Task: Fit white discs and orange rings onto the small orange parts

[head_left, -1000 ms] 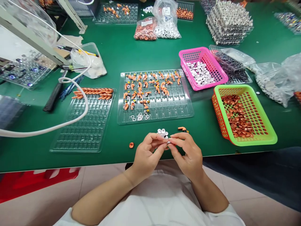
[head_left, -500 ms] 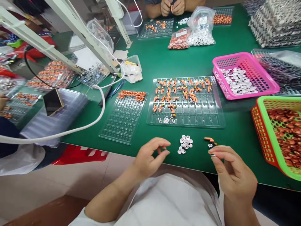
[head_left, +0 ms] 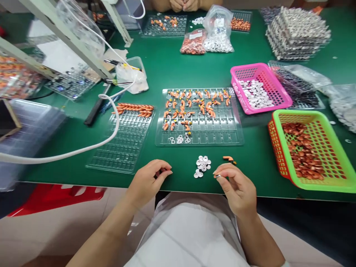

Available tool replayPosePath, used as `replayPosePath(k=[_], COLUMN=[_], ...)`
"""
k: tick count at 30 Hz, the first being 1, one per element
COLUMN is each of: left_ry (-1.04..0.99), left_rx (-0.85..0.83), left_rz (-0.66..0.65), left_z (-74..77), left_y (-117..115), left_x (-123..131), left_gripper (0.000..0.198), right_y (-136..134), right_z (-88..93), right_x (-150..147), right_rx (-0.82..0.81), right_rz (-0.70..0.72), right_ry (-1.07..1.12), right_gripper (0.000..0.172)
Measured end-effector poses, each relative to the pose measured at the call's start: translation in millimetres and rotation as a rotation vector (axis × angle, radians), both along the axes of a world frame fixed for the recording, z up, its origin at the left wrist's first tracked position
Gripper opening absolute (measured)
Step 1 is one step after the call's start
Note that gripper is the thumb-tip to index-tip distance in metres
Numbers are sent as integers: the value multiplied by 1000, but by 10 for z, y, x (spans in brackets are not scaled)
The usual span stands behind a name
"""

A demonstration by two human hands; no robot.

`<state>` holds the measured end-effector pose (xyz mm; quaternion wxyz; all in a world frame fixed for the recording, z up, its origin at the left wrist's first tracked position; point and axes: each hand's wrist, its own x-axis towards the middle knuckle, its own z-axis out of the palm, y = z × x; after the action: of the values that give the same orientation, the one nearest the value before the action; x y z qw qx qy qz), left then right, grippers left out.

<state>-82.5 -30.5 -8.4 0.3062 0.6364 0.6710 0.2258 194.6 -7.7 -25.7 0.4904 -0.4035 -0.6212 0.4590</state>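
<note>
Silvery bit [head_left: 218,176] pinched by right hand [head_left: 238,188], unidentifiably small.

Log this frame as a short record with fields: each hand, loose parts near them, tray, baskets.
Left hand: fingertips pinched at the table edge; contents unclear
Right hand: pinches a small part
Loose parts: pile of white discs between the hands; orange piece to its right
Clear tray: orange parts in the far rows
Baskets: pink basket, green-rimmed basket with copper parts
</note>
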Motion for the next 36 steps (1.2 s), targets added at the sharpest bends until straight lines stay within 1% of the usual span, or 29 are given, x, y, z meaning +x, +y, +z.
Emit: replayPosePath(k=[3,6,9,13,16,21,24,28,31,36], left_ry=[-152,-435,-687,-849,-892,-951,-919,-866,-852,-747], left_rx=[-45,-66,-170,-235,-260,-298,-298,-282,-273,-228], left_rz=[60,103,101,113,126,85,74,40,-20,-115], left_z=[43,97,128,115,102,114,115,103,83,8], left_y=[37,110,200,299,351,386,373,349,350,378], left_x=[130,376,650,918,1026,1068,1059,1055,1047,1035], left_gripper=[12,15,20,21,20,23,23,20,20,23], right_y=[-17,-31,-54,-98,-119,-118,-120,-107,-56,64], right_z=[15,26,52,102,118,97,84,79,63,-1], right_x=[-15,-43,-51,-26,-8,9,21,30,40,72], right_rx=[-14,-38,-46,-6,42,137,159,171,119,-73], right_rz=[9,22,57,153,156,26,-5,1,16,55], right_ry=[59,109,130,68,-25,-175,-217,-238,-233,-212], right_gripper=[18,18,19,23,25,27,28,27,22,10])
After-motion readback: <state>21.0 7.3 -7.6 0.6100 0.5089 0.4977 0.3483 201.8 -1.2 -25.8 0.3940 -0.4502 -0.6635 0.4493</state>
